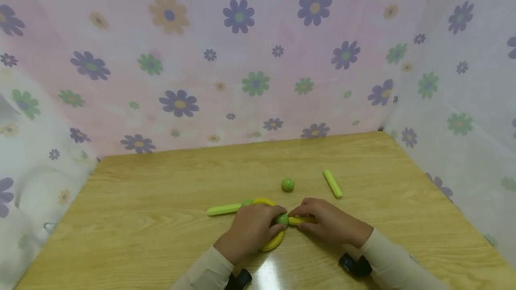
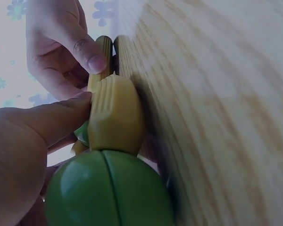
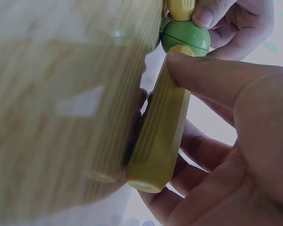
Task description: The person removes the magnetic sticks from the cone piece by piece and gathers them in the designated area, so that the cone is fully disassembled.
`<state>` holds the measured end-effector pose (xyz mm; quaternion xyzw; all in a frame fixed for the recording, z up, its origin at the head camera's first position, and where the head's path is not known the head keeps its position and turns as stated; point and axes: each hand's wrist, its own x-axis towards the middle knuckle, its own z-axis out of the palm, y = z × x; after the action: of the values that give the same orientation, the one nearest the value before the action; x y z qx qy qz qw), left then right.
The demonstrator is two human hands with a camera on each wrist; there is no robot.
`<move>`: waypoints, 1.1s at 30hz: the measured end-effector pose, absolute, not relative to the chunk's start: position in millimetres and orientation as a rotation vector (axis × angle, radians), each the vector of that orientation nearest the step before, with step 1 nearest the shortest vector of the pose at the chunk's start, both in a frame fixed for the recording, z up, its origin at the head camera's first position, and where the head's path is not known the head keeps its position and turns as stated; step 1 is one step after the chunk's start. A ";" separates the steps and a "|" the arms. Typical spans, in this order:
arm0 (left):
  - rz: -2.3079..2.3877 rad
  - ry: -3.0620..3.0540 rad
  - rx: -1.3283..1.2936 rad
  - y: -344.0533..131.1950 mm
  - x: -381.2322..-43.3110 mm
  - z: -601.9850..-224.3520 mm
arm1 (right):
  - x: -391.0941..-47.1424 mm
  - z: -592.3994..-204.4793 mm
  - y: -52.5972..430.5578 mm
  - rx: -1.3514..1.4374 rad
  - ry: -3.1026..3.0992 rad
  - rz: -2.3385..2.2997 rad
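My left hand [image 1: 251, 227] holds a green ball [image 1: 283, 220] between thumb and fingers, over a ring of curved yellow pieces [image 1: 276, 241] that it partly covers. From the right, my right hand [image 1: 332, 223] pinches a straight yellow rod [image 1: 297, 221]. In the right wrist view the near end of that rod [image 3: 160, 132] points at the camera, and its far end meets the green ball [image 3: 186, 36]. A second green ball [image 1: 247, 202] joins the ring to a yellow-green rod [image 1: 223, 210] that sticks out left. Close to the left wrist camera sits a green ball [image 2: 108, 188] on a yellow piece [image 2: 115, 113].
On the wooden table [image 1: 161, 182], beyond the hands, lie a loose green ball [image 1: 288, 185] and a loose yellow-green rod [image 1: 333, 184]. Flower-printed cloth [image 1: 258, 57] hangs behind the table and along its sides. Black straps [image 1: 354, 265] are near both wrists.
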<state>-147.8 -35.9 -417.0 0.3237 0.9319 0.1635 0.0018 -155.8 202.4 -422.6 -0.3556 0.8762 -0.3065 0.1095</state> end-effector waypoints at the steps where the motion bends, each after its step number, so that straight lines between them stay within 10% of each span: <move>1: 0.516 2.931 1.015 -35.6 -147.7 -416.2 | -156.4 -422.4 203.0 -1.040 2.573 -0.906; 33: 0.624 2.856 0.936 -33.2 -144.9 -411.0 | -161.2 -421.9 211.5 -1.033 2.402 -1.011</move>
<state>-144.9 -33.2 -411.0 0.3048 0.9298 0.2033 0.0358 -161.2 211.5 -421.9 -0.3634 0.8446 -0.3555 0.1683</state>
